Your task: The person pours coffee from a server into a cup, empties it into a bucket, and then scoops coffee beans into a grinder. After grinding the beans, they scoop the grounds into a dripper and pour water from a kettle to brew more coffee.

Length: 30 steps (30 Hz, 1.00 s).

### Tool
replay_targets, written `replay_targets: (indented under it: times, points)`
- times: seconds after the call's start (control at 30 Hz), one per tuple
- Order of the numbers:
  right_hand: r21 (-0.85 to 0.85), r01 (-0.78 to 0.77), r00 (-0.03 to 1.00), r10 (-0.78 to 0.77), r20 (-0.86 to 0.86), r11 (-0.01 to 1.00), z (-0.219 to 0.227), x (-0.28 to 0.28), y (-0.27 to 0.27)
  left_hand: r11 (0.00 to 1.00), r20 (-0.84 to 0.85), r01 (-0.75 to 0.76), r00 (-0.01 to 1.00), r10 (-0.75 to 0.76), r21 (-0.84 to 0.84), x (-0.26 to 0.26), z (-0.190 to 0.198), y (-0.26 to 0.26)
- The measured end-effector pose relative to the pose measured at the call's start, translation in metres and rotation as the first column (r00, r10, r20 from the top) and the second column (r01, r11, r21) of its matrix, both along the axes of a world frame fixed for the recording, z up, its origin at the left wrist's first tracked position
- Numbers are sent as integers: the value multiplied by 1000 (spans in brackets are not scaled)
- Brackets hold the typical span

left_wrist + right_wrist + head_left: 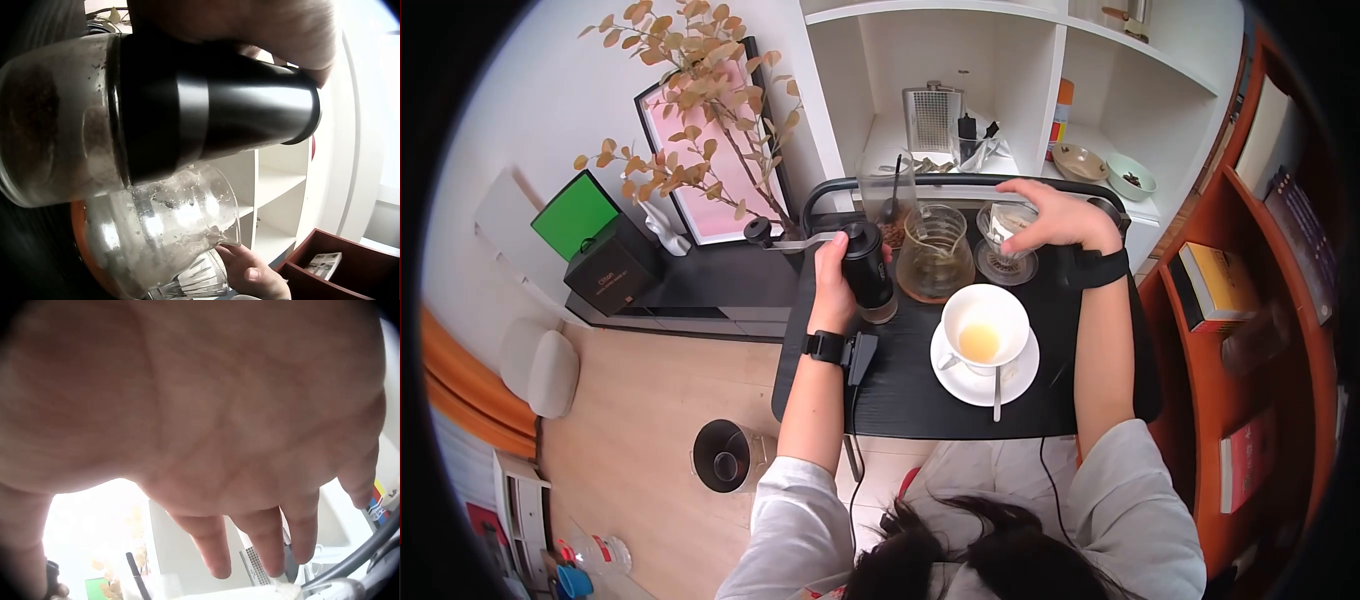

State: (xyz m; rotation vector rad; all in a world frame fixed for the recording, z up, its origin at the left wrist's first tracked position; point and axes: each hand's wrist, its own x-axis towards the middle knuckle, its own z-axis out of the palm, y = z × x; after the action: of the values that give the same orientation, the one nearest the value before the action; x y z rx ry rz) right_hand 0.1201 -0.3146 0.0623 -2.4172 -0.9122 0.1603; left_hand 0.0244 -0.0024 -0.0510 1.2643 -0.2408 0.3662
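My left hand (832,285) grips a black hand coffee grinder (866,268), its crank sticking out to the left. In the left wrist view, the grinder's clear lower jar (56,119) has brown grounds inside. My right hand (1060,215) spreads its straight fingers and thumb around the top of a ribbed glass dripper (1007,266) holding a white paper filter (1006,221). Its palm (237,425) fills most of the right wrist view. Between the hands stands a glass carafe (936,262), right beside the grinder.
A white cup (1004,350) with pale yellow liquid sits on a saucer (1025,378) with a spoon (997,395), near the front of the black table (895,390). Behind the carafe stands a clear container (875,172) of brown beans with a black scoop. A raised rail (840,188) edges the table's back.
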Motion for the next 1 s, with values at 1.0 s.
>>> replay_targets:
  times: [1.0]
  points:
    - [234,58,998,-63,16,970,1,-1,-10,1000,-27,-20,999,20,3,-6,2,0]
